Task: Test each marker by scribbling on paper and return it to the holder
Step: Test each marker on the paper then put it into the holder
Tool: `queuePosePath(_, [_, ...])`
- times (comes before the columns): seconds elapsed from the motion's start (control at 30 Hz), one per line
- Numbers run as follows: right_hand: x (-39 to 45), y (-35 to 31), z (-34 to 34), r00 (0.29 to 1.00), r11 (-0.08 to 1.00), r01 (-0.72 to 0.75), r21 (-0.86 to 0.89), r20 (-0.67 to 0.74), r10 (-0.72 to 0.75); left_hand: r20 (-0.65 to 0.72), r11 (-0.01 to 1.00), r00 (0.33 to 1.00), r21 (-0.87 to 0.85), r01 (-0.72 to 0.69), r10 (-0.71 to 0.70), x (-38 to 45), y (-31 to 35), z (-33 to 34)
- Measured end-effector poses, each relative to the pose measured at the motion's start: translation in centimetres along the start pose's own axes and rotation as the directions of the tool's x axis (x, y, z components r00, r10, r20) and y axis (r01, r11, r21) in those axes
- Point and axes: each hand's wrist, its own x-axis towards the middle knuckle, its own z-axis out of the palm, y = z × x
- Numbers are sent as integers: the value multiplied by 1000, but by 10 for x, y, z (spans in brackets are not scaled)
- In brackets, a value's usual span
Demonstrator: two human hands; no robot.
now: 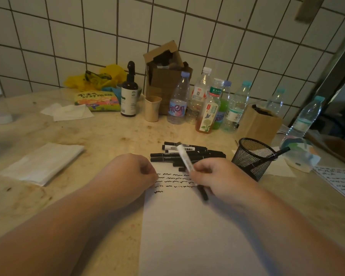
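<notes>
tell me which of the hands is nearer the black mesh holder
Right. The right hand, gripping a white marker, sits just left of the black wire-mesh pen holder; the left hand rests farther left, at the paper's edge.

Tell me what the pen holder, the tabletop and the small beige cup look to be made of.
Pen holder: black wire mesh, probably metal; you see through its grid.
Tabletop: looks like polished stone, or a laminate imitating it; mottled beige with brown flecks and a soft sheen.
Beige cup: matte, opaque; paper or a plastic composite, hard to tell.
</notes>
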Motion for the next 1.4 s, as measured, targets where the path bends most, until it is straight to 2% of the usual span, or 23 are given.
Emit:
queuePosePath(0.03, [-2, 0, 5, 999, 976, -52, 210, 25, 48, 2, 1000, 1000, 1, -4, 4, 0, 0, 0])
queuePosePath(0.1, [-4, 1, 14, 991, 816, -136, 562, 75, 114, 5, 1000, 1000, 10, -14, 14, -1, 1, 0])
queuePosePath(0.17, [-5, 1, 18, 982, 646, -183, 741, 113, 148, -2, 999, 999, 19, -32, 32, -1, 1, 1])
queuePosePath(0.23, [-6, 1, 18, 983, 555, -178, 813, 118, 142, -2, 998, 999, 19, -53, 53, -2, 1, 1])
queuePosePath(0.5, [-8, -2, 18, 995, 468, -99, 878, 83, 54, 12, 971, 982, -148, -186, 189, -16, 19, 1])
queuePosePath(0.7, [-10, -3, 21, 989, 449, -149, 881, 140, 52, -139, 944, 961, -201, -263, 238, -20, 21, 7])
queuePosePath(0.77, [-10, -4, 22, 985, 416, -173, 893, 162, 62, -196, 926, 929, -155, -344, 313, -20, 18, 8])
queuePosePath(0.83, [-10, -4, 24, 982, 410, -187, 893, 178, 60, -255, 896, 871, -36, -443, 421, -20, 17, 8])
queuePosePath(0.93, [-11, -5, 26, 985, 389, -172, 905, 165, 53, -257, 866, 829, 83, -493, 496, -20, 17, 6])
queuePosePath(1.07, [-12, -5, 25, 990, 402, -138, 905, 134, 38, -193, 890, 869, 124, -440, 456, -22, 21, 4])
queuePosePath(1.17, [-11, -5, 25, 995, 460, -100, 882, 100, 24, -65, 925, 931, 159, -345, 359, -22, 25, 1])
queuePosePath(1.23, [-11, -4, 25, 997, 488, -67, 870, 77, -1, 12, 932, 950, 187, -310, 313, -23, 28, 0])
queuePosePath(1.4, [-12, -4, 23, 996, 544, 28, 839, 24, -88, 150, 987, 976, -6, -158, 157, -24, 32, -5])
